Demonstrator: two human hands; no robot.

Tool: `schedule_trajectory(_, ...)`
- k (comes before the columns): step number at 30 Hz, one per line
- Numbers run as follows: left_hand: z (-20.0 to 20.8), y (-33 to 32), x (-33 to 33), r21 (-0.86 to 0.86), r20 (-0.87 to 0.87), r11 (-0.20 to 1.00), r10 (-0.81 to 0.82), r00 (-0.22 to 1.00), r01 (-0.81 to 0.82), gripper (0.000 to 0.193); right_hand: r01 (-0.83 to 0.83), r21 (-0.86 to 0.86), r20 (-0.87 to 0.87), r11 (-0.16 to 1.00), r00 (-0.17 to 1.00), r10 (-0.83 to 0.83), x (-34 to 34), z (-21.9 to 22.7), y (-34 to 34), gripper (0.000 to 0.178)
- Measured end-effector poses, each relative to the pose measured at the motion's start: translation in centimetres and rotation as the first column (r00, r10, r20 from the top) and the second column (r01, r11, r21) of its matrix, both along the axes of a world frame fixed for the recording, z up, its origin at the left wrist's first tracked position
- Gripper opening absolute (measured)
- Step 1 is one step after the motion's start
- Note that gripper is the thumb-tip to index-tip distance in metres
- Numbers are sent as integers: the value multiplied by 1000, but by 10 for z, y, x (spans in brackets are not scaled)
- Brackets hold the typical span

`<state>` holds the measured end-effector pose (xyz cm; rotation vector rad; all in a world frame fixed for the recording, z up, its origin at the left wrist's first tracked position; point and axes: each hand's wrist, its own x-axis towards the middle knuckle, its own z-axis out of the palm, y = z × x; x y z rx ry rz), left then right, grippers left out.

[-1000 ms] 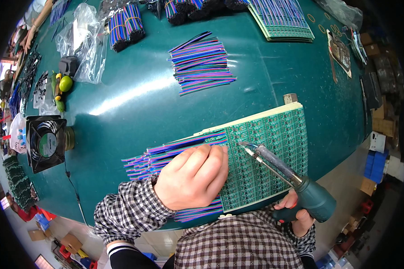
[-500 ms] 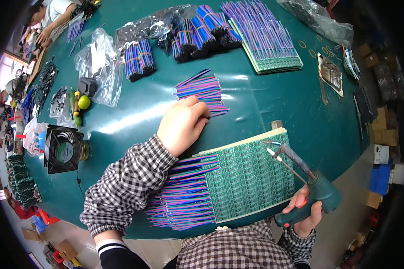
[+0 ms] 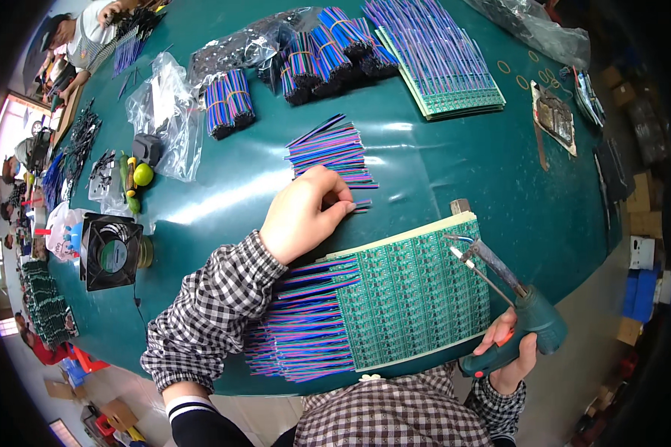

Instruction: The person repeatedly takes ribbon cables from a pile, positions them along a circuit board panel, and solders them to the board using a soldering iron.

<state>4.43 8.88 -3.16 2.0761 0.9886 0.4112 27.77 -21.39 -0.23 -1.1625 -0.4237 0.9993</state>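
My left hand (image 3: 311,206) pinches a short ribbon wire (image 3: 362,206) between thumb and fingertips, just in front of a loose pile of blue, pink and black wires (image 3: 334,153). In my right hand (image 3: 508,349) is a green soldering gun (image 3: 535,322), its handle wrapped by the fingers and its metal tip pointing up and left. That tip hovers over the upper right part of a green circuit board panel (image 3: 417,298), which lies on a pale sheet. Rows of wires (image 3: 306,324) stick out from the panel's left side, partly beneath my left sleeve.
Bundled wires (image 3: 230,100) and a wired board stack (image 3: 462,97) lie at the back. A small black fan (image 3: 112,252) stands at left, near a plastic bag (image 3: 168,112). A dirty tray (image 3: 552,119) and rubber bands (image 3: 523,80) lie at right. Another person (image 3: 89,37) sits far left.
My left hand has drawn slightly toward me from the pile, and a short wire now shows at its fingertips. The soldering gun has barely moved. The far person's arm has shifted.
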Motion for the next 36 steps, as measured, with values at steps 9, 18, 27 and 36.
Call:
schedule_trajectory(9,66,-33,-33,456,136,884,-183,974,103,34,-72,-8,112,997,991,73,-3,2,-3,61)
schedule_trajectory(18,32,-114,-39,615,-129,737,-255,958,279,39,-120,17,-4,993,993,121,-22,7,-4,63)
schedule_trajectory(27,27,-113,-37,636,-133,733,-207,969,243,41,-211,-186,73,960,971,228,-34,22,-16,63)
schedule_trajectory(36,26,-106,-40,552,-20,809,-230,973,202,40,-248,-275,130,929,948,291,-43,23,-18,61)
